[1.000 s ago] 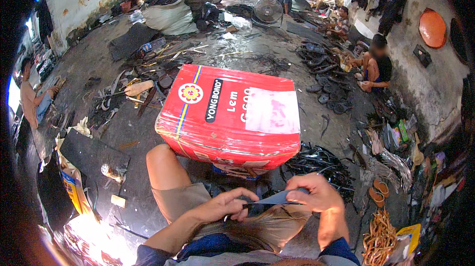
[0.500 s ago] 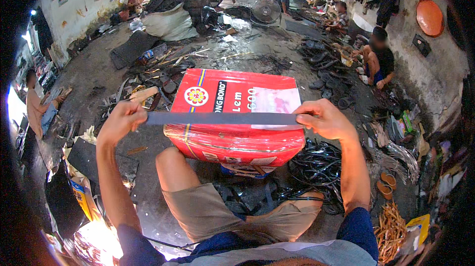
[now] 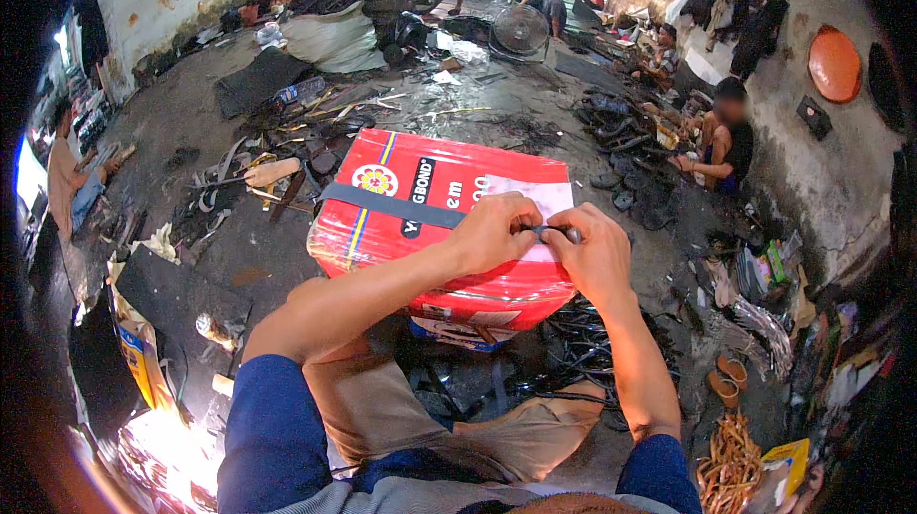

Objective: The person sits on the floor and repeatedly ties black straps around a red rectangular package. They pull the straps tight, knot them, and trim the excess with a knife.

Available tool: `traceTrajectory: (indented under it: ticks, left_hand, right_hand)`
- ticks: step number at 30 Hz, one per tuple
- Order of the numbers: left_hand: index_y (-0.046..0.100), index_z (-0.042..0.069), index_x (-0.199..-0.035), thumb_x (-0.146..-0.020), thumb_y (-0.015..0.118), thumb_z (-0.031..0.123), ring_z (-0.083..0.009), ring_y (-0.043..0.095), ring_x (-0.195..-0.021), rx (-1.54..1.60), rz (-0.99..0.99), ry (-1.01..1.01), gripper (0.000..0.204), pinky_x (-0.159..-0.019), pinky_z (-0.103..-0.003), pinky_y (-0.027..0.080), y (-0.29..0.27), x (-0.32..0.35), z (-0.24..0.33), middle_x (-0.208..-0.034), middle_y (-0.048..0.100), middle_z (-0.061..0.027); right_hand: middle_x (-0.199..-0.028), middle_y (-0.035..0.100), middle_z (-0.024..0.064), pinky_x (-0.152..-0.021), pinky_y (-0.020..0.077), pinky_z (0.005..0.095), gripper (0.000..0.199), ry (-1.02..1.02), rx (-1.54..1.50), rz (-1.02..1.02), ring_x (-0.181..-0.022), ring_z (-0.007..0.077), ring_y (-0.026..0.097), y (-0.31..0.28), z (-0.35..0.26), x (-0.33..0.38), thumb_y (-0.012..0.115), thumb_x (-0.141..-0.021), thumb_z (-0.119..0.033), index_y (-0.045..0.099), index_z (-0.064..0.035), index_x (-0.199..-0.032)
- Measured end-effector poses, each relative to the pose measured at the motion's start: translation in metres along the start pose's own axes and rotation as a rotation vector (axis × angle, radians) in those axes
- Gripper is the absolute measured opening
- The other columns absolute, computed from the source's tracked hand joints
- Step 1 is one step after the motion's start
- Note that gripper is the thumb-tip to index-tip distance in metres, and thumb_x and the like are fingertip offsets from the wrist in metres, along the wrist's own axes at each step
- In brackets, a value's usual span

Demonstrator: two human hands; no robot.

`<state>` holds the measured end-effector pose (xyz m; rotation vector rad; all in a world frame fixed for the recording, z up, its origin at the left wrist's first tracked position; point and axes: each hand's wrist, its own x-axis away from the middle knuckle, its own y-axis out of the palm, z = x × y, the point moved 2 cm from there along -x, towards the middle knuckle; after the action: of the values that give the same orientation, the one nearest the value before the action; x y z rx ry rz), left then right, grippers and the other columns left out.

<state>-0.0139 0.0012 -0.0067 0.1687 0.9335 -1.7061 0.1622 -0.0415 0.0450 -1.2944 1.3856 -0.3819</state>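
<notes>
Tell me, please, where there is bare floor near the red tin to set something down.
Bare floor lies left of the red tin, between it and the dark mat. Right of the tin, black straps and sandals crowd the ground. Both hands pinch a grey strip on the tin's top.

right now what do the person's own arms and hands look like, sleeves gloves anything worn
Both hands are bare: no gloves, and no rings or watch that show. The left hand and right hand lead back along bare forearms to short dark blue sleeves that end near the elbows. No markings show on the sleeves.
</notes>
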Motion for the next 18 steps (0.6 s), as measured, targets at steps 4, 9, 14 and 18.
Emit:
traceTrajectory:
  ticks: [4,9,14,18]
  left_hand:
    - [0.071,0.003,-0.097,-0.082,0.073,0.014,-0.0303,0.067,-0.082,-0.004,0.026,0.064,0.018,-0.071,-0.041,0.054,-0.001,0.008,0.010,-0.091,0.066,-0.0141]
    - [0.072,0.005,-0.096,-0.084,0.073,0.013,-0.0303,0.066,-0.085,-0.098,0.013,0.093,0.014,-0.073,-0.039,0.054,0.000,0.014,0.014,-0.093,0.064,-0.0120]
    - [0.073,0.004,-0.093,-0.082,0.076,0.013,-0.0283,0.067,-0.083,-0.106,0.018,0.121,0.014,-0.073,-0.038,0.054,0.001,0.018,0.015,-0.092,0.064,-0.0114]
    - [0.074,0.004,-0.093,-0.080,0.078,0.013,-0.0251,0.066,-0.080,0.009,-0.039,0.031,0.016,-0.071,-0.036,0.053,-0.005,0.012,0.011,-0.091,0.065,-0.0111]
  right_hand:
    - [-0.090,0.066,0.0091,-0.074,0.0530,0.0407,0.015,0.015,-0.112,0.012,-0.083,0.0296,0.067,-0.007,0.000,0.009,0.077,-0.081,-0.022,0.076,-0.0104,-0.091]
    - [-0.090,0.063,0.0090,-0.073,0.0531,0.0402,0.014,-0.029,-0.163,0.056,-0.080,0.0289,0.066,-0.006,0.003,0.018,0.077,-0.081,-0.017,0.076,-0.0081,-0.091]
    - [-0.090,0.060,0.0098,-0.073,0.0518,0.0386,0.015,-0.063,-0.269,0.031,-0.082,0.0274,0.064,-0.003,0.012,0.019,0.077,-0.080,-0.014,0.077,-0.0058,-0.092]
    - [-0.089,0.056,0.0078,-0.071,0.0493,0.0348,0.018,-0.033,-0.305,-0.037,-0.082,0.0235,0.060,-0.006,0.012,0.017,0.081,-0.076,-0.015,0.078,-0.0053,-0.091]
